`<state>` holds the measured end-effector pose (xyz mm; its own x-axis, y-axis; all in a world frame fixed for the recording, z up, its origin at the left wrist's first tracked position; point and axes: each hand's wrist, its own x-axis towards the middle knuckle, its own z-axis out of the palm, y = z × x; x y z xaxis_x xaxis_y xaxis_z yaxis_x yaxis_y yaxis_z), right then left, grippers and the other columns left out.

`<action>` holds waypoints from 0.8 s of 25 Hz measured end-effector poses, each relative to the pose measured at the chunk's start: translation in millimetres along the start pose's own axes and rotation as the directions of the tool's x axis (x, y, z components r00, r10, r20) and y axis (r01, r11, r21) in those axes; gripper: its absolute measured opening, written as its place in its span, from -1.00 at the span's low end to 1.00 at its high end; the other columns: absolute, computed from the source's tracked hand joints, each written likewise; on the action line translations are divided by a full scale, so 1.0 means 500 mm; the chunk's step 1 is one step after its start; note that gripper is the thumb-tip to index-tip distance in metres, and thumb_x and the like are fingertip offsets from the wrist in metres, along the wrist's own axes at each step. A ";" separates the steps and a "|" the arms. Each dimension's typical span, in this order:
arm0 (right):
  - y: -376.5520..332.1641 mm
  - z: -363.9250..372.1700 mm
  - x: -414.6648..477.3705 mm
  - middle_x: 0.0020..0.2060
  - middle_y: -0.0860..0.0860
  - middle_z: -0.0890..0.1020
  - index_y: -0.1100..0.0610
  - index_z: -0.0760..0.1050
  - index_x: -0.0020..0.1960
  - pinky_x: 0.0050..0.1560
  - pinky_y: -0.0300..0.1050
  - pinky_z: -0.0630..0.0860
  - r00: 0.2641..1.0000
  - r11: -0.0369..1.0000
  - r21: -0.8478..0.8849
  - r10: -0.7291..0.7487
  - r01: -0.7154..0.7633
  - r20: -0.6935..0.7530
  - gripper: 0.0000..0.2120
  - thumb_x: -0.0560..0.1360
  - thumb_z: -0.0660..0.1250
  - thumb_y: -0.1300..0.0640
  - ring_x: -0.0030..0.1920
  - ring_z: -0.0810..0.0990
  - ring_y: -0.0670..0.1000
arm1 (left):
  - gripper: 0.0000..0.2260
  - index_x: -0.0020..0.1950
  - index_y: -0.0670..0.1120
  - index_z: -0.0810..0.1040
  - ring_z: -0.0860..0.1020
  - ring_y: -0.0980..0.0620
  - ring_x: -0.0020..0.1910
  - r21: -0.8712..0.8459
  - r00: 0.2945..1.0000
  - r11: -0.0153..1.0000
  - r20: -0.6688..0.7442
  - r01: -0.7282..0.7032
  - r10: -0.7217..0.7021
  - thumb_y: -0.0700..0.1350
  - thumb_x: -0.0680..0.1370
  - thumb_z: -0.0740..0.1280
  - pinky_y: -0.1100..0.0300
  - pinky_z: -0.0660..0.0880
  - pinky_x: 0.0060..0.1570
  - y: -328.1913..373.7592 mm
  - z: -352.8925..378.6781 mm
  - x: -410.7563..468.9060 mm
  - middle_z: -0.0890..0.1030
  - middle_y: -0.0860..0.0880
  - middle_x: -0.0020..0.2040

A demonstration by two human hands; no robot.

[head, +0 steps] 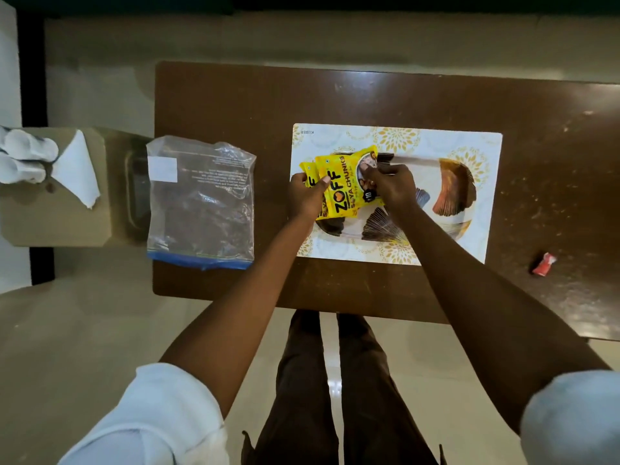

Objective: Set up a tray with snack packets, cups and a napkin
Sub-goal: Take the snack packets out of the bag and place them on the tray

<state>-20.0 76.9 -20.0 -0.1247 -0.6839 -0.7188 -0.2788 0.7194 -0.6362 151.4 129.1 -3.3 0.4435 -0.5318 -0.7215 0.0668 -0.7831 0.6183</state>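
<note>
Yellow snack packets point(342, 182) sit stacked over the left part of a tray point(453, 193) with a dark fan pattern. The tray rests on a white placemat with gold flowers point(402, 135). My left hand point(307, 196) grips the packets' left edge with the thumb on top. My right hand point(392, 187) pinches the right end of the top packet. White cups point(23, 159) lie on their sides on a low stand point(57, 226) at the far left, beside a white napkin point(79, 171).
A clear zip bag point(201, 203) with a blue seal lies at the brown table's left edge. A small red wrapper point(543, 263) sits on the table point(335, 92) at the right. My legs stand on the pale floor below the table's near edge.
</note>
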 end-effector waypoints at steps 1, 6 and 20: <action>0.003 0.000 -0.005 -0.04 0.14 0.75 0.26 0.65 0.13 -0.13 -0.05 0.66 1.000 1.000 0.009 -0.011 0.011 -0.005 -0.49 0.41 0.58 -0.13 -0.09 0.75 0.01 | -0.66 0.32 -0.24 0.54 0.64 -0.15 0.20 0.022 1.000 1.000 0.017 -0.007 0.007 -0.12 0.60 0.43 -0.09 0.59 0.21 0.006 0.003 0.003 0.65 -0.17 0.24; 0.006 0.011 -0.030 -0.06 0.03 0.70 0.21 0.53 0.24 -0.28 -0.21 0.59 0.995 0.996 0.072 -0.043 0.049 -0.087 -0.49 0.44 0.58 -0.04 -0.14 0.71 -0.05 | -0.72 0.32 -0.22 0.56 0.65 -0.13 0.19 0.056 0.995 0.995 0.054 -0.087 0.084 -0.23 0.61 0.39 -0.13 0.59 0.24 0.047 0.014 0.023 0.68 -0.16 0.20; 0.019 0.047 -0.037 0.08 0.15 0.69 0.17 0.49 0.22 0.15 0.25 0.64 0.994 0.980 0.182 0.094 -0.083 -0.052 -0.54 0.47 0.52 -0.06 0.12 0.70 0.17 | -0.74 0.26 -0.25 0.64 0.65 -0.20 0.15 0.165 0.995 0.983 -0.032 -0.086 0.093 -0.13 0.65 0.34 -0.04 0.59 0.14 0.007 -0.016 0.037 0.70 -0.22 0.13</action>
<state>2.0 99.5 -19.3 -0.1998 -0.6183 -0.7601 -0.0893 0.7840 -0.6143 167.0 119.3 -12.0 0.4758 -0.5917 -0.6508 -0.1198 -0.7766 0.6185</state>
